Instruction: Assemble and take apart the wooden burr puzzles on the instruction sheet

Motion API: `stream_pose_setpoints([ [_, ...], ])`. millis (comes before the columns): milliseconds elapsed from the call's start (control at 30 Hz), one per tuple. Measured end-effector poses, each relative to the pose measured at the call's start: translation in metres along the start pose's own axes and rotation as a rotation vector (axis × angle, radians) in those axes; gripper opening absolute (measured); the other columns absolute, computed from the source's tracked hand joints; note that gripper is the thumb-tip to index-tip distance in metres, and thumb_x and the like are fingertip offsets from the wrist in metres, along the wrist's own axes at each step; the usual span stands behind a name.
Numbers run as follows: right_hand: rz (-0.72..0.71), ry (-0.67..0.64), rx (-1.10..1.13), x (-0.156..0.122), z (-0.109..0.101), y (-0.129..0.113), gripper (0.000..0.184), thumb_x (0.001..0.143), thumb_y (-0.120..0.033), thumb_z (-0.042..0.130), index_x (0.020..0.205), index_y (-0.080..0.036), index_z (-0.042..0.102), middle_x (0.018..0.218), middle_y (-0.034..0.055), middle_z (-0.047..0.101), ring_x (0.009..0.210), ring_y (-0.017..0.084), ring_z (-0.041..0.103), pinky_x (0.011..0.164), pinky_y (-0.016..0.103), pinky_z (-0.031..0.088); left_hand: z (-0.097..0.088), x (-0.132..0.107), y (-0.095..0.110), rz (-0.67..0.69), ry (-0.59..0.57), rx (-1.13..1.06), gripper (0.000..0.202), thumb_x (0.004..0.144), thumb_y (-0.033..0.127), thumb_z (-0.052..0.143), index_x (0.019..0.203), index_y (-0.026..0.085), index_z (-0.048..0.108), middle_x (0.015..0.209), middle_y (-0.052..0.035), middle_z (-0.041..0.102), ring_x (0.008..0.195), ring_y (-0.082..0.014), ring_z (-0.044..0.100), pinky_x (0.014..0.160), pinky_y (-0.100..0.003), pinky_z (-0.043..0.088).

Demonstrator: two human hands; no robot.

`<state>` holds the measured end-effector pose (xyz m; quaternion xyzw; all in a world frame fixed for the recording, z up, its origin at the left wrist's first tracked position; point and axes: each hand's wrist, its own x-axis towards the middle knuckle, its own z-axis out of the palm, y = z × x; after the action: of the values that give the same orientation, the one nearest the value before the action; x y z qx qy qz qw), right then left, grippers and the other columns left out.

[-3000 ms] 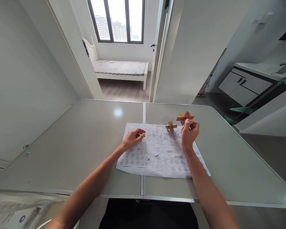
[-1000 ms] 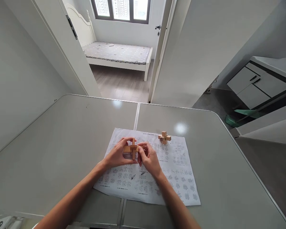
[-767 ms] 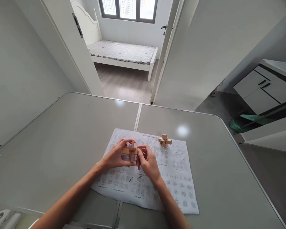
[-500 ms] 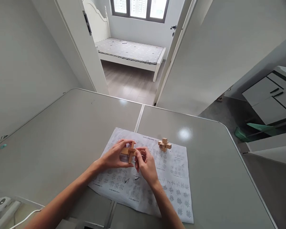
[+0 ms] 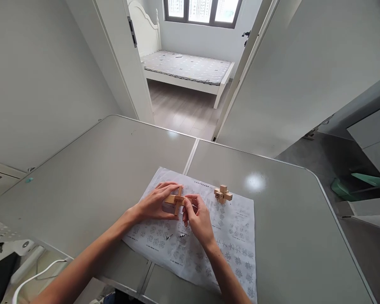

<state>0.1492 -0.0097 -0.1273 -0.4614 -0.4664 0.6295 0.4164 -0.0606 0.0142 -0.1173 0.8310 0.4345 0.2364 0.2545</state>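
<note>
A wooden cross-shaped burr puzzle [image 5: 175,200] hangs just above a printed instruction sheet [image 5: 228,236], held by both hands. My left hand [image 5: 155,203] wraps its fingers round the puzzle's left side. My right hand [image 5: 196,217] pinches the puzzle's right end with fingertips. A second, smaller wooden cross puzzle [image 5: 223,194] stands on the sheet's far right part, a short way from my right hand and touched by neither hand.
The sheet lies on a grey folding table [image 5: 91,177] with a seam down its middle. Beyond the table an open doorway shows a bed [image 5: 186,67]. A white cable [image 5: 34,278] hangs below the table's near left edge.
Three seconds ago my right hand alone held the puzzle up at the far right; now both hands hold it over the sheet's middle. The view has tilted and drifted meanwhile.
</note>
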Motion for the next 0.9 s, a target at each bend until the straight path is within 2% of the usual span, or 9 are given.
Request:
stream_pose_setpoints([
  [200,0.014,0.004,0.004,0.001,0.003,-0.003,0.037,0.096,-0.057,0.060,0.104,-0.021,0.058,0.066,-0.0038,0.058,0.045,0.011,0.051,0.040,0.024,0.044,-0.002,0.003,-0.004,0.020,0.001,-0.047,0.092,0.068,0.050,0.088,0.147,0.028,0.048,0.142,-0.0127,0.060,0.139,-0.0336,0.050,0.115,-0.048,0.045],
  [333,-0.003,0.033,-0.024,0.001,0.010,-0.005,0.038,0.095,-0.058,0.060,0.104,-0.021,0.060,0.070,-0.0029,0.058,0.047,0.011,0.050,0.041,0.024,0.043,-0.003,0.001,-0.006,-0.001,0.035,-0.136,0.089,0.068,0.041,0.087,0.146,0.028,0.046,0.131,-0.0093,0.066,0.123,-0.0294,0.061,0.104,-0.041,0.053],
  [467,-0.063,0.080,-0.168,-0.001,0.020,-0.011,0.035,0.097,-0.056,0.059,0.106,-0.022,0.062,0.066,-0.0019,0.059,0.051,0.014,0.053,0.045,0.025,0.044,-0.003,-0.005,-0.011,-0.043,0.058,-0.251,0.091,0.065,0.035,0.085,0.146,0.028,0.044,0.123,-0.0062,0.070,0.113,-0.0272,0.067,0.102,-0.039,0.054],
  [633,-0.192,0.155,-0.393,-0.007,0.035,-0.021,0.029,0.099,-0.050,0.059,0.112,-0.024,0.064,0.084,0.0048,0.071,0.065,0.019,0.065,0.059,0.031,0.055,-0.016,-0.014,-0.015,-0.024,0.026,-0.442,0.087,0.070,0.029,0.084,0.146,0.029,0.041,0.133,-0.0094,0.064,0.120,-0.0274,0.065,0.106,-0.042,0.052],
  [733,-0.273,0.196,-0.450,-0.012,0.043,-0.024,0.026,0.099,-0.045,0.062,0.114,-0.025,0.065,0.092,0.0069,0.074,0.073,0.022,0.069,0.071,0.037,0.060,-0.027,-0.018,-0.017,0.010,-0.012,-0.592,0.101,0.067,0.033,0.090,0.152,0.031,0.036,0.147,-0.0130,0.054,0.133,-0.0316,0.057,0.112,-0.047,0.048],
  [800,-0.301,0.215,-0.491,-0.016,0.046,-0.024,0.022,0.099,-0.043,0.061,0.112,-0.025,0.064,0.092,0.0066,0.074,0.068,0.021,0.068,0.068,0.037,0.060,-0.032,-0.020,-0.021,0.012,-0.053,-0.698,0.109,0.065,0.040,0.093,0.156,0.032,0.033,0.151,-0.0141,0.050,0.139,-0.0347,0.052,0.116,-0.051,0.045],
  [900,-0.343,0.230,-0.551,-0.022,0.052,-0.021,0.018,0.100,-0.039,0.060,0.111,-0.026,0.063,0.091,0.0060,0.074,0.064,0.019,0.068,0.063,0.034,0.059,-0.036,-0.023,-0.029,0.002,-0.082,-0.799,0.104,0.066,0.050,0.092,0.154,0.031,0.040,0.149,-0.0130,0.054,0.137,-0.0362,0.053,0.116,-0.052,0.044],
])
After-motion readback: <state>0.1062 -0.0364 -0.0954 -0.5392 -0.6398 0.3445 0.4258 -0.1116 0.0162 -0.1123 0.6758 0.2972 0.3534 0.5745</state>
